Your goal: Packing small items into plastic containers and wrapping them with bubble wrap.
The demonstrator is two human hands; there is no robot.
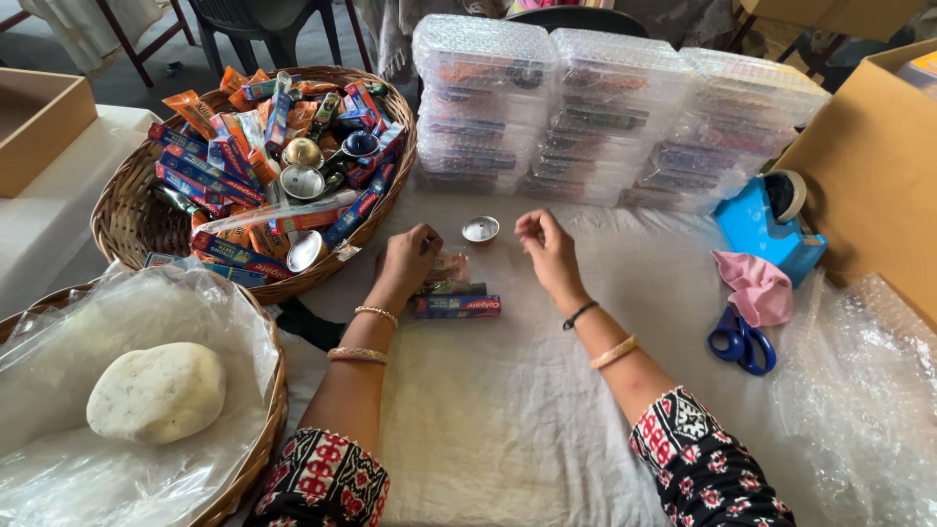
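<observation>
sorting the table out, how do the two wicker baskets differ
The far basket is heaped with small boxes, orange packets and little metal bowls; the near basket holds only a white lump. The near basket is lined with clear plastic sheet, the far one shows no liner. The near basket is cut off by the picture's edge. Both are round woven wicker.

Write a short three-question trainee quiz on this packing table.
1. True or false: the left hand rests on small packets on the table.
2. What lies between the two hands? A) small metal bowl B) blue scissors C) white stone
3. Which holds the loose packets: the wicker basket or the cardboard box?

Key: 1 true; 2 A; 3 wicker basket. The right hand pinches nothing that shows.
</observation>
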